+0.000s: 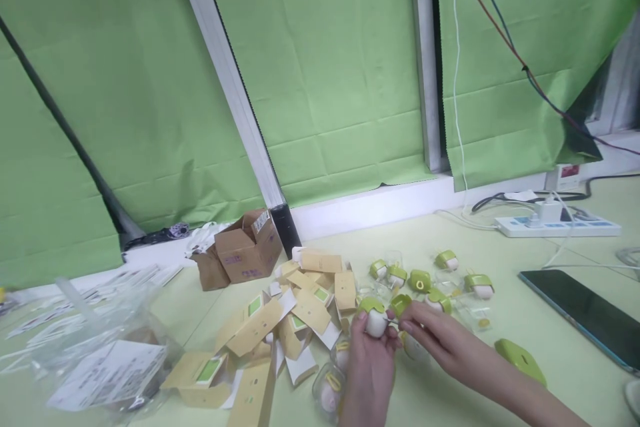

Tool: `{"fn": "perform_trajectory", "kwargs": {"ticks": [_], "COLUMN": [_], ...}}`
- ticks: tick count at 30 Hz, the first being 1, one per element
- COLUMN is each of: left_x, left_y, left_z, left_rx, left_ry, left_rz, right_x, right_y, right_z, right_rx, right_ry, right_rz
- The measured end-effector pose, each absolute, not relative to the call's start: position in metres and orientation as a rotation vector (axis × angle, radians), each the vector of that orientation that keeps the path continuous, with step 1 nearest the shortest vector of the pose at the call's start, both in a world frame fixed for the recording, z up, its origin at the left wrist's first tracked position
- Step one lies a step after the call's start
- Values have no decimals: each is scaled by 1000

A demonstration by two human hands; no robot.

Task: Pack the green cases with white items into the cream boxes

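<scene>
My left hand (pixel 369 363) rises from the bottom edge, fingers closed round a small white and green gadget (pixel 374 317). My right hand (pixel 436 339) comes in from the lower right and pinches at the same gadget's right side, where a green piece (pixel 400 305) sticks up. Just beyond the hands, several more green and white gadgets (pixel 420 280) lie scattered on the pale green table (pixel 500 333). To the left of the hands sits a heap of small tan cardboard boxes (pixel 300 310), some opened flat.
A brown carton (pixel 247 250) stands at the back. A clear plastic bag with paper leaflets (pixel 107 360) lies at the left. A power strip with cables (pixel 557 223) and a dark tablet (pixel 585 313) are at the right. Green cloth covers the wall behind.
</scene>
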State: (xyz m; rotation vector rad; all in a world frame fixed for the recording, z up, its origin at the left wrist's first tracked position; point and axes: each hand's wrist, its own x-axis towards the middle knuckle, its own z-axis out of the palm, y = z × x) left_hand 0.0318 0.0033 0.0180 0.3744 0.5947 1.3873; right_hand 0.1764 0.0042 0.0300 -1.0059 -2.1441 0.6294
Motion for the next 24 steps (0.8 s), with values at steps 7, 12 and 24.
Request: {"fn": "perform_trajectory", "kwargs": {"ticks": [7, 12, 24], "left_x": [31, 34, 38], "left_y": [-7, -6, -6], "left_z": [10, 9, 14], "left_rx": [537, 466, 362], "left_ry": [570, 571, 492], "left_rz": [1398, 1432, 1390], "right_x": [176, 174, 170], "right_y": [3, 1, 4], "right_z": [29, 23, 4], "right_rx": [-1048, -1064, -1088], "right_ry": [-2148, -2229, -2289], "right_rz": [592, 371, -435]}}
